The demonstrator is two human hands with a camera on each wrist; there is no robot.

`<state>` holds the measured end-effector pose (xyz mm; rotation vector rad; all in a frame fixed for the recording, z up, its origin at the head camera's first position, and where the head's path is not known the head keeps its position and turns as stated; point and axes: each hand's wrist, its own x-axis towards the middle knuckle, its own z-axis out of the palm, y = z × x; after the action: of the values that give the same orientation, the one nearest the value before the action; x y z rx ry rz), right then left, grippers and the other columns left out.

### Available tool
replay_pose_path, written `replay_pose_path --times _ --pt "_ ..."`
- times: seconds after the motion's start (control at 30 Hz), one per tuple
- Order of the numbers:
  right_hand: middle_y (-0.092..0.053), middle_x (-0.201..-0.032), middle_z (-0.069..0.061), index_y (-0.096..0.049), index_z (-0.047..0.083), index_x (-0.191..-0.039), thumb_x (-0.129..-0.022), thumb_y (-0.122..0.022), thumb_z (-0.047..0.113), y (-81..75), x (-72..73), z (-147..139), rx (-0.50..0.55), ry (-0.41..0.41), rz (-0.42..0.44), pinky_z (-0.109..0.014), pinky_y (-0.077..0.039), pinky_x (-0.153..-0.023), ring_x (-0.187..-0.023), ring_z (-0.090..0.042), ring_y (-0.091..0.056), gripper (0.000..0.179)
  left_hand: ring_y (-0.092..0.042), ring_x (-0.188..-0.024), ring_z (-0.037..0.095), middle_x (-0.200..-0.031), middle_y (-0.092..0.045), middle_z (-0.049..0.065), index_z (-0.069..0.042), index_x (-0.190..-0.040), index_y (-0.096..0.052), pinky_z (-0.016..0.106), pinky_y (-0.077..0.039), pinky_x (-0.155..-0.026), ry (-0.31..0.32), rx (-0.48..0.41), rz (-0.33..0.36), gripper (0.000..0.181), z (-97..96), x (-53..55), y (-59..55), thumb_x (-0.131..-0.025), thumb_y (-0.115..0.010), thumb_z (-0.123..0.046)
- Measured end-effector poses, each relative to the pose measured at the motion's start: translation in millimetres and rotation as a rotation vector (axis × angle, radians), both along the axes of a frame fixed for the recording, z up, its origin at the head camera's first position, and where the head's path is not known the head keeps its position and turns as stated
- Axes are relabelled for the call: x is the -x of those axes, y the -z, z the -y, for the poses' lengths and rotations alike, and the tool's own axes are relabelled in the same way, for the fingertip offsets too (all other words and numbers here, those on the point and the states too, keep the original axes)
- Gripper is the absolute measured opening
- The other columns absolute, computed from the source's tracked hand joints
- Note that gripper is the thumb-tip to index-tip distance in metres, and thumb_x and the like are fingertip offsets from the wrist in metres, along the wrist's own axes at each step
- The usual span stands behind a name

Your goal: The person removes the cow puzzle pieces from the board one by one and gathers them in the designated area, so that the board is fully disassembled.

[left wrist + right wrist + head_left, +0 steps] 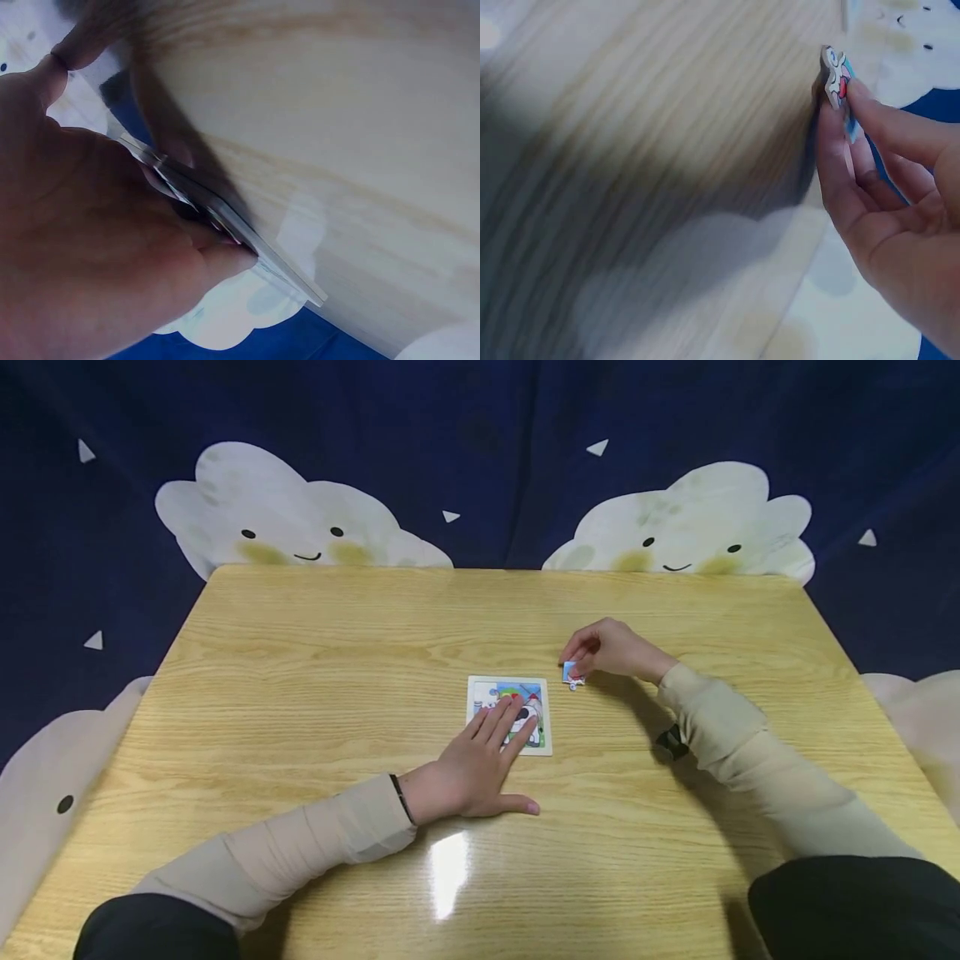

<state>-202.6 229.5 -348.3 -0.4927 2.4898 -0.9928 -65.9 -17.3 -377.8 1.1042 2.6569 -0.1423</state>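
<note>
A small square jigsaw puzzle (pixel 546 747) in a pale frame lies on the table, showing a colourful cartoon picture with a white patch at its upper left. My left hand (pixel 480 768) rests on it with the fingers straight and spread, covering part of the picture; the thumb lies on the wood. To the right of the frame, my right hand (pixel 611 647) pinches a blue, white and red puzzle piece (pixel 572 674) between thumb and fingers. In the right wrist view the puzzle piece (pixel 838 82) is seen nearly edge-on, held at the fingertips.
The wooden table (pixel 337 643) spreads around the puzzle on all sides. Behind its far edge hangs a dark blue cloth (pixel 480 443) printed with white smiling clouds. A black band (pixel 672 742) shows at the right forearm.
</note>
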Motion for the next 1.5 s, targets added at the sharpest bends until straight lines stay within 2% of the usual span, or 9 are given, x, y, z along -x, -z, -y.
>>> replay_pose_path --times 0.1,0.2,0.53,0.67,0.83,1.1,1.3,1.5 --pt "-0.07 -0.08 -0.007 -0.075 -0.002 -0.096 -0.082 -0.074 -0.006 3.4 -0.2 -9.1 -0.031 0.019 -0.04 -0.025 -0.051 -0.061 -0.07 -0.013 -0.061 0.014 0.006 -0.149 0.031 -0.162 0.008 0.02 -0.01 -0.158 0.0 0.043 -0.008 -0.119 0.002 -0.006 -0.002 0.107 0.4 -1.0 -2.8 -0.086 -0.031 -0.082" --pt "-0.07 -0.079 -0.007 -0.075 -0.001 -0.094 -0.082 -0.075 -0.005 7.2 -0.3 -12.6 -0.043 0.005 -0.077 -0.022 -0.047 -0.06 -0.07 -0.014 -0.06 0.013 0.004 -0.149 0.031 -0.162 0.006 0.02 -0.009 -0.158 -0.001 0.042 -0.009 -0.119 0.002 0.002 -0.006 0.106 0.4 -2.0 -7.1 -0.087 -0.033 -0.081" --pt "-0.068 -0.079 -0.005 -0.074 -0.001 -0.092 -0.081 -0.077 -0.004 12.8 -3.3 -10.6 -0.056 -0.02 -0.116 -0.02 -0.046 -0.061 -0.073 -0.017 -0.059 0.011 0.004 -0.149 0.032 -0.162 0.006 0.02 -0.009 -0.158 -0.002 0.042 -0.009 -0.119 0.004 0.005 -0.002 0.105 0.9 -2.9 -9.7 -0.087 -0.033 -0.08" --pt "-0.069 -0.081 -0.007 -0.074 -0.001 -0.094 -0.081 -0.077 -0.003 11.0 -5.0 -12.5 -0.029 -0.016 -0.11 -0.02 -0.046 -0.061 -0.073 -0.015 -0.06 0.014 0.004 -0.149 0.031 -0.162 0.006 0.02 -0.009 -0.158 -0.002 0.042 -0.009 -0.119 -0.002 -0.012 0.019 0.104 0.5 -3.3 -10.7 -0.088 -0.035 -0.079" --pt "-0.072 -0.088 -0.011 -0.073 -0.002 -0.098 -0.083 -0.076 -0.001 5.4 -9.6 -11.5 0.035 -0.014 -0.114 -0.019 -0.049 -0.064 -0.075 -0.013 -0.064 0.016 0.003 -0.149 0.032 -0.162 0.005 0.021 -0.008 -0.158 -0.004 0.043 -0.009 -0.119 0.005 -0.034 0.014 0.105 0.6 -2.9 -9.9 -0.088 -0.037 -0.078" --pt "-0.073 -0.093 -0.014 -0.073 -0.003 -0.099 -0.087 -0.073 0.0 0.1 -16.9 22.5 0.107 -0.063 -0.07 -0.02 -0.052 -0.068 -0.083 -0.021 -0.069 0.013 0.002 -0.149 0.032 -0.163 0.004 0.019 -0.007 -0.158 -0.005 0.044 -0.009 -0.119 0.008 -0.061 0.012 0.106 2.4 -2.7 -9.0 -0.087 -0.039 -0.078" --pt "-0.073 -0.093 -0.013 -0.073 -0.005 -0.1 -0.088 -0.07 -0.002 2.4 -21.1 55.3 0.145 -0.109 -0.029 -0.022 -0.052 -0.073 -0.087 -0.023 -0.07 0.013 0.004 -0.149 0.031 -0.163 0.006 0.017 -0.007 -0.158 -0.003 0.045 -0.008 -0.119 0.033 -0.037 0.026 0.103 -1.0 -3.1 -11.1 -0.09 -0.039 -0.075" --pt "-0.073 -0.089 -0.009 -0.073 -0.003 -0.098 -0.088 -0.072 0.0 5.5 -22.9 77.7 0.103 -0.155 -0.101 -0.029 -0.055 -0.076 -0.082 -0.019 -0.069 0.011 0.007 -0.149 0.029 -0.162 0.007 0.017 -0.007 -0.158 -0.001 0.044 -0.006 -0.119 0.046 -0.009 0.054 0.1 -4.7 -3.5 -12.0 -0.092 -0.038 -0.072"
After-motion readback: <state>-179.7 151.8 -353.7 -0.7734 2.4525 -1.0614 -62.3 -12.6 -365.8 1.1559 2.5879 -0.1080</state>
